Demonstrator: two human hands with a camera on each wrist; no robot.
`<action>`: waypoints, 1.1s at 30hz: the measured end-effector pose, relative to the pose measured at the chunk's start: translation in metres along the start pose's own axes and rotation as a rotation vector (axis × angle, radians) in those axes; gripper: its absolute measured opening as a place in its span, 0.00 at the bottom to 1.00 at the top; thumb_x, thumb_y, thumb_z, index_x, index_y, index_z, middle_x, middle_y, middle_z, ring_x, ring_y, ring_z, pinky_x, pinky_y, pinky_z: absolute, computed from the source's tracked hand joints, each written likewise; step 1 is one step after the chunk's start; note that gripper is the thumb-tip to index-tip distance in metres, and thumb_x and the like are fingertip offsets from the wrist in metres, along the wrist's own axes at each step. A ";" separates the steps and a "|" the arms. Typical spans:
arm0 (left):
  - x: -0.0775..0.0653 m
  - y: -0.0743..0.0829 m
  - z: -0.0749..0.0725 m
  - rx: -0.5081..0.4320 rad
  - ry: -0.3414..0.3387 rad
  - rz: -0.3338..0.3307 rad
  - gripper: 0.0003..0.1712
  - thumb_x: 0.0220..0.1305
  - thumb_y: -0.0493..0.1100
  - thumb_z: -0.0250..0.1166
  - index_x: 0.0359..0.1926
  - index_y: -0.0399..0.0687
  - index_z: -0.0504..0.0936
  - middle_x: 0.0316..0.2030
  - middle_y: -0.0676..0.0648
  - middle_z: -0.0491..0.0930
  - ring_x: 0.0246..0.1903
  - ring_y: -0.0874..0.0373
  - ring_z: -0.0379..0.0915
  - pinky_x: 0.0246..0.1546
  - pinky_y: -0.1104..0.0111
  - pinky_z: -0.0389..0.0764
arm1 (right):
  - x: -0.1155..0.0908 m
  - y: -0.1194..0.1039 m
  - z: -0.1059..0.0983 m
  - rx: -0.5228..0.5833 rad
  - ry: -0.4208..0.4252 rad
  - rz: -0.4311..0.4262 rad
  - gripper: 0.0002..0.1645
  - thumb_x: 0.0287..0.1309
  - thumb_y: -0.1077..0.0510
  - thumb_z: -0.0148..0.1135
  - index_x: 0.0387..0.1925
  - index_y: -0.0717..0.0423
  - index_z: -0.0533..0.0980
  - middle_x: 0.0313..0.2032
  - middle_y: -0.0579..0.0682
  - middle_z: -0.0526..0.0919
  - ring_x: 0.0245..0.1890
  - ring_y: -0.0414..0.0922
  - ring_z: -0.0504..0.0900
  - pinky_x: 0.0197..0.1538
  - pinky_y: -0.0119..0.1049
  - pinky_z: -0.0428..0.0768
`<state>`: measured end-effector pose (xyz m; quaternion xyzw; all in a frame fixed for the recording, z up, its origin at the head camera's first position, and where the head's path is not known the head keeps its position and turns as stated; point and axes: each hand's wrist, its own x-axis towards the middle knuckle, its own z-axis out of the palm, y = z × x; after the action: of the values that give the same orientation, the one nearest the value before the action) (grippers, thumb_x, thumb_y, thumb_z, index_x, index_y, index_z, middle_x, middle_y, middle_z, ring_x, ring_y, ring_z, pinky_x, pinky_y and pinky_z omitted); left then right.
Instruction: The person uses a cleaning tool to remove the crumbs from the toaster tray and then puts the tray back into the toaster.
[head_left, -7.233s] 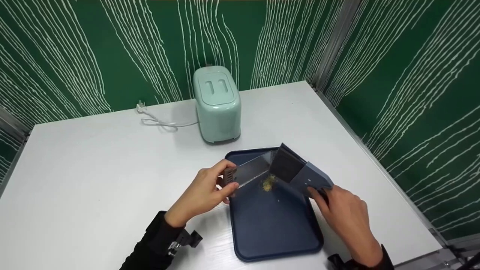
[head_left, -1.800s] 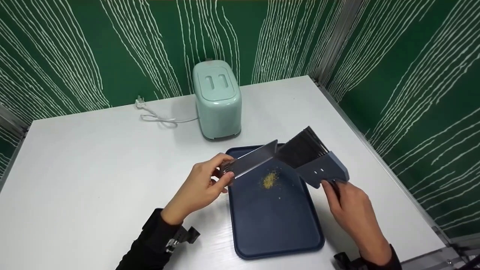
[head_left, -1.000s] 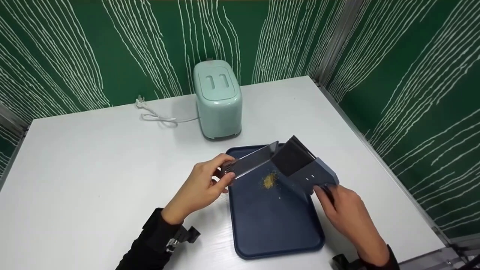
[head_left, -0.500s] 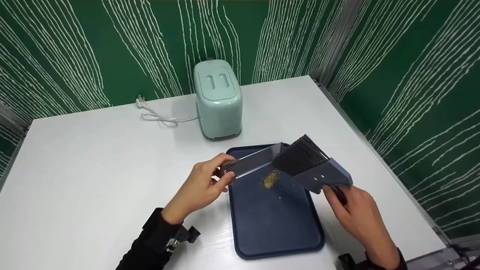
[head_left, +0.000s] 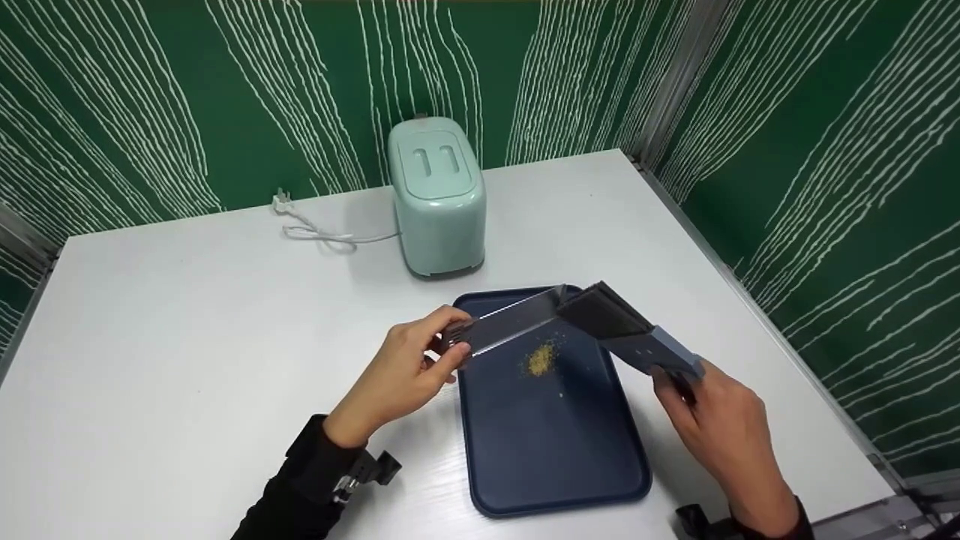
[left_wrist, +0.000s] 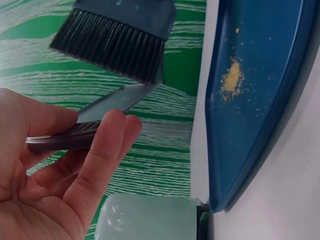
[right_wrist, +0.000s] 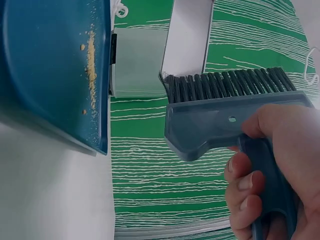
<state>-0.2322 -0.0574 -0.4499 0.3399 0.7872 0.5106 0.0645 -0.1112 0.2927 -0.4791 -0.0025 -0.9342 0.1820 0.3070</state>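
Observation:
My left hand [head_left: 397, 379] pinches the dark ribbed end of a thin metal crumb tray [head_left: 514, 324] between thumb and fingers. It is held tilted above a navy serving tray [head_left: 555, 457]. My right hand [head_left: 720, 424] grips the handle of a blue-grey hand brush [right_wrist: 220, 120] with black bristles. In the right wrist view, the bristles [right_wrist: 225, 85] overlap the crumb tray's far end. Below, a small heap of yellowish crumbs [head_left: 540, 360] lies on the navy tray, with finer bits scattered round it.
A mint-green toaster [head_left: 439, 202] with a lid stands behind the navy tray. Its white cord [head_left: 322, 236] lies on the white table [head_left: 187, 360] to the left, plug unconnected. Green walls with white streaks [head_left: 247, 97] enclose the table's back and right side.
The right hand has moved the brush back and forth at the crumb tray's far end, now angled lower and farther right. The left hand has stayed nearly still over the last two seconds.

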 end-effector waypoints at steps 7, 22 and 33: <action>0.000 0.002 0.000 0.003 -0.005 0.006 0.12 0.73 0.39 0.60 0.54 0.50 0.78 0.33 0.46 0.83 0.29 0.63 0.82 0.27 0.69 0.86 | -0.001 0.000 0.004 -0.034 -0.016 -0.035 0.16 0.54 0.58 0.69 0.21 0.51 0.68 0.16 0.41 0.63 0.16 0.41 0.62 0.21 0.36 0.60; 0.001 0.001 0.000 0.059 0.006 0.040 0.11 0.72 0.40 0.61 0.53 0.48 0.79 0.33 0.49 0.84 0.28 0.57 0.84 0.25 0.71 0.84 | -0.003 -0.005 -0.005 0.123 -0.206 0.018 0.19 0.56 0.58 0.70 0.16 0.46 0.71 0.14 0.36 0.63 0.18 0.34 0.61 0.24 0.31 0.61; 0.000 0.002 0.004 0.189 0.079 0.114 0.10 0.72 0.40 0.62 0.52 0.50 0.80 0.34 0.55 0.82 0.32 0.67 0.78 0.27 0.73 0.83 | -0.008 -0.012 0.007 0.347 -0.630 -0.003 0.24 0.70 0.48 0.60 0.17 0.43 0.65 0.15 0.30 0.58 0.14 0.27 0.57 0.20 0.23 0.59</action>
<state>-0.2299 -0.0539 -0.4499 0.3681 0.8132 0.4500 -0.0280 -0.1075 0.2778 -0.4851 0.1073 -0.9381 0.3295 0.0000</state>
